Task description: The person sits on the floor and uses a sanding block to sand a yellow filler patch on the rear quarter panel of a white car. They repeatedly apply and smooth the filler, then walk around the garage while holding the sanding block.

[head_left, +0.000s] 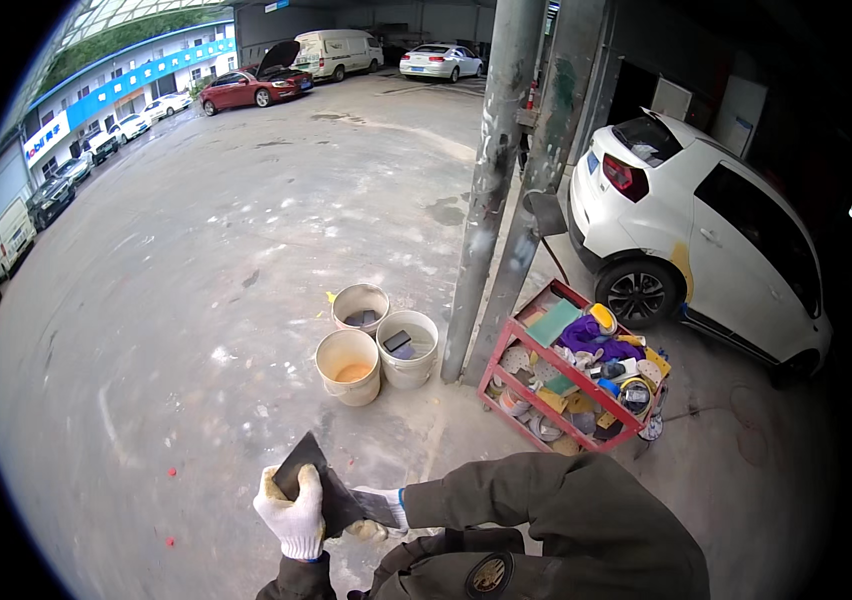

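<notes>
A dark grey, stiff sheet (338,500) that looks like sandpaper is held at the lower middle, one corner pointing up and away. My left hand (291,515), in a white knit glove with yellowish fingertips, is closed on its left side, thumb laid over the face. Coming in from the right, my right hand (386,508), gloved likewise, is at the sheet's lower right end. Part of that hand is hidden behind the sheet, and its stained fingertips show below, curled around the edge.
Three pale buckets stand ahead: one with orange-tinted contents (348,370), one with water and a dark block (408,350), one behind (360,308). Right of them are metal posts (491,190), a red cart (546,365) piled with supplies and a white car (696,210).
</notes>
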Motion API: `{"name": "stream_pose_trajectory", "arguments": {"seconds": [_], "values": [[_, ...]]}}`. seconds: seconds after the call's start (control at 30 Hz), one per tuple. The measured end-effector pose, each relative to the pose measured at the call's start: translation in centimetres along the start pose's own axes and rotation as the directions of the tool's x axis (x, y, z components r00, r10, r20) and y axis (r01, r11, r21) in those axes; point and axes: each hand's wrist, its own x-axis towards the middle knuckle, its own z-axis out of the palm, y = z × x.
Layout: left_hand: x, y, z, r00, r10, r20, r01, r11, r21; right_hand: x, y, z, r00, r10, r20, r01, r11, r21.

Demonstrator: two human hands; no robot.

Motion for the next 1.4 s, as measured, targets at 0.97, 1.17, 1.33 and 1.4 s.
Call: {"name": "stream_pose_trajectory", "arguments": {"seconds": [0.97, 1.17, 1.33, 1.4], "values": [[1.7, 1.2, -2.3, 0.991, -0.045, -0.129, 0.017, 0.976, -0.215, 0.3, -0.5, 0.5, 0.954, -0.097, 0.285, 0.044, 0.982, 0.185], [0.2, 0.5, -1.1, 0.997, -0.047, -0.062, 0.043, 0.997, -0.07, 0.2, 0.7, 1.7, 0.905, -0.391, 0.17, 0.419, 0.888, -0.191], [2.3, -2.1, -3.5, 0.968, -0.08, -0.236, 0.043, 0.987, -0.158, -0.4, -0.1, 1.9, 0.957, -0.107, 0.27, 0.066, 0.986, 0.155], [3.3, -3.4, -5.5, 0.942, -0.171, -0.29, 0.096, 0.963, -0.253, -0.1, -0.6, 1.4, 0.879, 0.042, 0.474, -0.129, 0.98, 0.153]]}}
